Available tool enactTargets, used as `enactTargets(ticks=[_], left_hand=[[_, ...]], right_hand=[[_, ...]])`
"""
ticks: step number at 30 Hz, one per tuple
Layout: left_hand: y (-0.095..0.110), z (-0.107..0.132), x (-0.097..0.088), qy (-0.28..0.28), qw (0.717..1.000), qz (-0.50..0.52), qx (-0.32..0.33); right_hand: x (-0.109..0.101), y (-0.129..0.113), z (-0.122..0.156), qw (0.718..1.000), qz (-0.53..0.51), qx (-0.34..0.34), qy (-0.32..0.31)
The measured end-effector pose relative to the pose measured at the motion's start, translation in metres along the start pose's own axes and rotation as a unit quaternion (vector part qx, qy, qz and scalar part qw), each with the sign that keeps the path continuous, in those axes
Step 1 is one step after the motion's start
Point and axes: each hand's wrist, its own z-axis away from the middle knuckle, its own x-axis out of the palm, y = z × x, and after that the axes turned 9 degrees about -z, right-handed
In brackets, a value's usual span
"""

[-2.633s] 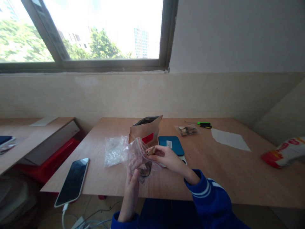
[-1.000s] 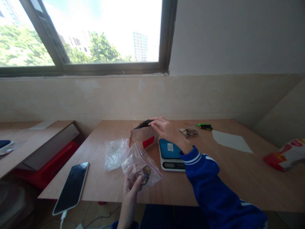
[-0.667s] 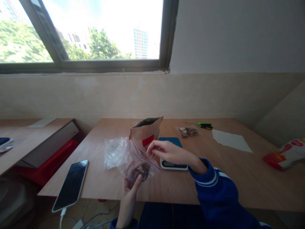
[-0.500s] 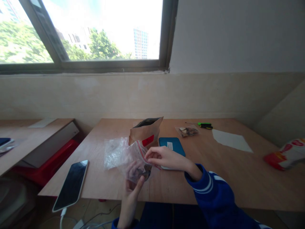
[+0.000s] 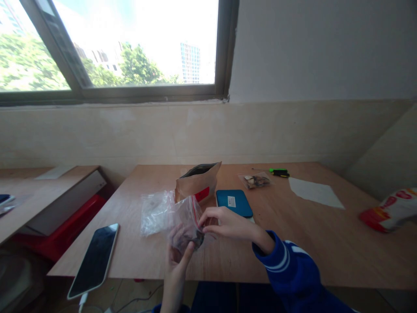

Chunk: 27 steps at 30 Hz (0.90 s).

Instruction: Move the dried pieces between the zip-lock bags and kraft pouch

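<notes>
My left hand (image 5: 177, 267) holds up a small clear zip bag (image 5: 186, 224) with a red seal strip and dark brown pieces inside, just above the near table edge. My right hand (image 5: 224, 222) pinches the bag's open mouth at its right side. Behind the bag stands an open brown paper pouch (image 5: 197, 184) with a red label. A blue-topped kitchen scale (image 5: 234, 202) lies just right of the pouch, partly hidden by my right hand. A pile of empty clear bags (image 5: 155, 210) lies left of the held bag.
A phone (image 5: 94, 260) on a cable overhangs the table's near-left edge. Farther back lie a filled small bag (image 5: 256, 180), a green and black marker (image 5: 279, 172) and a white paper sheet (image 5: 314, 191). A red and white snack packet (image 5: 390, 208) sits at the far right.
My right hand reached to the brown pouch's mouth, then came back to the zip bag's opening. My left hand kept holding the bag throughout.
</notes>
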Motion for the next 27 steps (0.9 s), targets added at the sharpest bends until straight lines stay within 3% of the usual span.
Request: enactTargets(ticks=[3, 6, 11, 14, 17, 20, 23, 27], left_hand=[[0.003, 0.001, -0.002, 0.002, 1.0, -0.005, 0.0], [-0.002, -0.001, -0.007, 0.0, 1.0, -0.01, -0.003], [-0.013, -0.006, -0.016, 0.016, 1.0, -0.026, -0.003], [-0.013, -0.006, -0.019, 0.029, 0.999, -0.015, -0.032], [-0.007, -0.005, -0.02, 0.044, 0.998, 0.006, -0.053], [-0.001, -0.004, -0.021, 0.056, 0.996, 0.013, -0.063], [0.002, -0.005, -0.023, 0.061, 0.995, 0.016, -0.074], [0.001, -0.007, -0.026, 0.07, 0.993, 0.031, -0.084]], right_hand=[[-0.006, 0.002, -0.001, 0.998, 0.007, -0.016, 0.061], [-0.022, -0.003, -0.003, 0.983, 0.038, -0.047, 0.172], [-0.061, -0.024, -0.018, 0.914, 0.095, -0.14, 0.369], [-0.079, -0.03, -0.037, 0.872, 0.111, -0.195, 0.434], [-0.086, -0.023, -0.058, 0.863, 0.132, -0.221, 0.435], [-0.081, -0.009, -0.07, 0.888, 0.166, -0.21, 0.374], [-0.074, 0.004, -0.07, 0.904, 0.217, -0.213, 0.301], [-0.071, 0.018, -0.058, 0.891, 0.307, -0.195, 0.272]])
